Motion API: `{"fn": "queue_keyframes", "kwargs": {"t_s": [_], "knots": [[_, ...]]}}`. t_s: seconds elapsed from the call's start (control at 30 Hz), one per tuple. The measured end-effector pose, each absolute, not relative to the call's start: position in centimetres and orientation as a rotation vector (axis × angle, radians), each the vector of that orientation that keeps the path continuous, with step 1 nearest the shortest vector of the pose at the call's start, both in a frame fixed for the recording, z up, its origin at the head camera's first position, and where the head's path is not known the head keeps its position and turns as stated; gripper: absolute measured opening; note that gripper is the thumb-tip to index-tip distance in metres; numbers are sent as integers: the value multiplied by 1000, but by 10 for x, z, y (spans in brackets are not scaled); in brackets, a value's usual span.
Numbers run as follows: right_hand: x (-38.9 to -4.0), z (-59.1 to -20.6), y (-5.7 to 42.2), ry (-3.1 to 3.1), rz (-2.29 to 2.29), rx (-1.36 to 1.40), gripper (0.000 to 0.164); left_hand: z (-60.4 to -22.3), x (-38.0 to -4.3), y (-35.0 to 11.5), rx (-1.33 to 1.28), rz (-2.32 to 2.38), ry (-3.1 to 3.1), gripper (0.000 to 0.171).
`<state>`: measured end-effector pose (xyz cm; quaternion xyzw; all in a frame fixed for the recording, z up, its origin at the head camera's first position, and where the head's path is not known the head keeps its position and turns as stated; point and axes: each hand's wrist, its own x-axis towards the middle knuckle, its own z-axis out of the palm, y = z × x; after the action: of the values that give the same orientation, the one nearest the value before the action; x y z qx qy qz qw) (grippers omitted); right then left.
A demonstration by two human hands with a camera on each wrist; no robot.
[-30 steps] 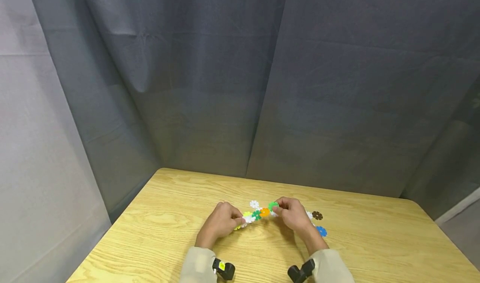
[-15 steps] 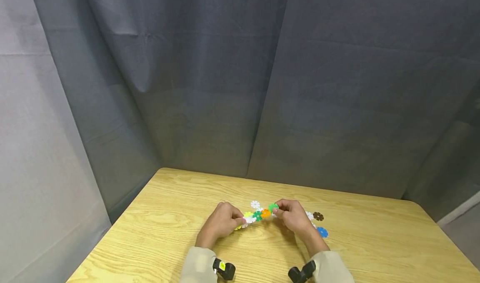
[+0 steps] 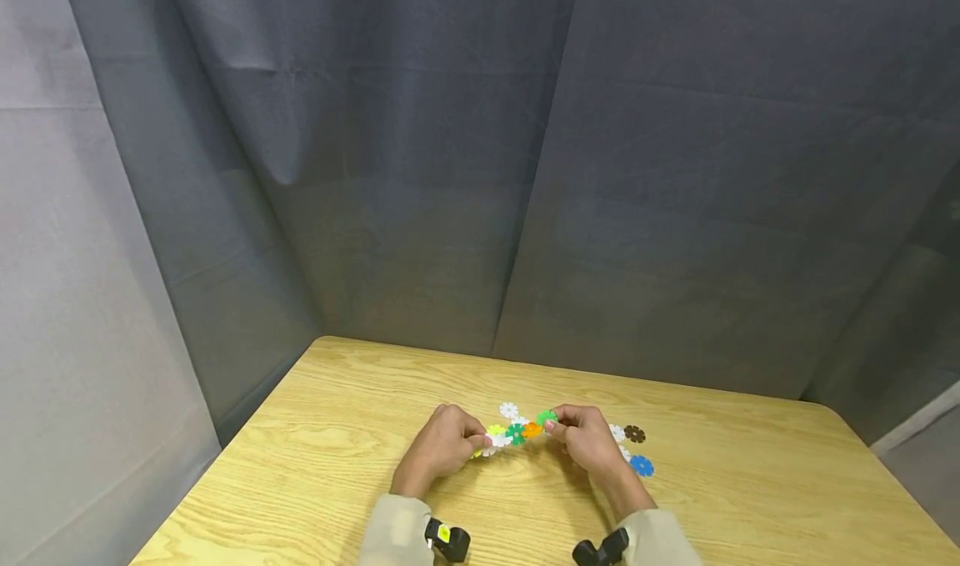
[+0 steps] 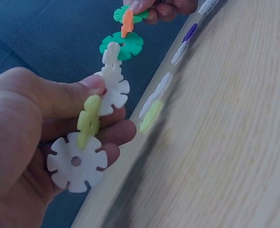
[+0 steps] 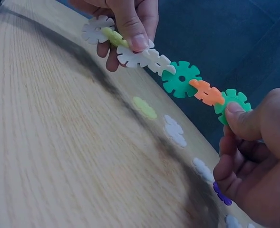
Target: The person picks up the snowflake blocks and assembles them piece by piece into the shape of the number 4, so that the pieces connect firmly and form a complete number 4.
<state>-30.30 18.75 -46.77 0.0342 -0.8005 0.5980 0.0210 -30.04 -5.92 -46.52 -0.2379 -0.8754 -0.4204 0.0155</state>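
Observation:
A chain of notched, flower-shaped plastic discs, joined by their slots, hangs between my two hands above the table. In the right wrist view it runs from a white disc through a yellow disc, white ones, a green disc and an orange disc to a lighter green disc at the end. My left hand pinches a white disc partway along, thumb on top. With thumb and fingers my right hand pinches the end green disc. Its fingers partly cover that disc.
Loose discs lie on the wooden table: a brown disc, a blue disc, a white disc, a yellow disc and a purple disc. A grey curtain hangs behind the table's far edge.
My right hand has come very slightly lower with the end green disc and the orange one. The left hand keeps its place, and both grips are the same.

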Motion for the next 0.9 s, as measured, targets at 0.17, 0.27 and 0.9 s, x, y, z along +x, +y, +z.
{"fn": "queue_keyframes", "kwargs": {"t_s": [0.17,0.27,0.9], "knots": [[-303,-471,187,-2459,1859,118,8,-466,-300,-59,-713,-1283,-2738,19],[-304,-472,187,-2443,1883,118,9,-466,-300,-59,-703,-1287,-2739,16],[-303,-475,188,-2427,1911,93,11,-468,-301,-56,-742,-1278,-2712,55]]}}
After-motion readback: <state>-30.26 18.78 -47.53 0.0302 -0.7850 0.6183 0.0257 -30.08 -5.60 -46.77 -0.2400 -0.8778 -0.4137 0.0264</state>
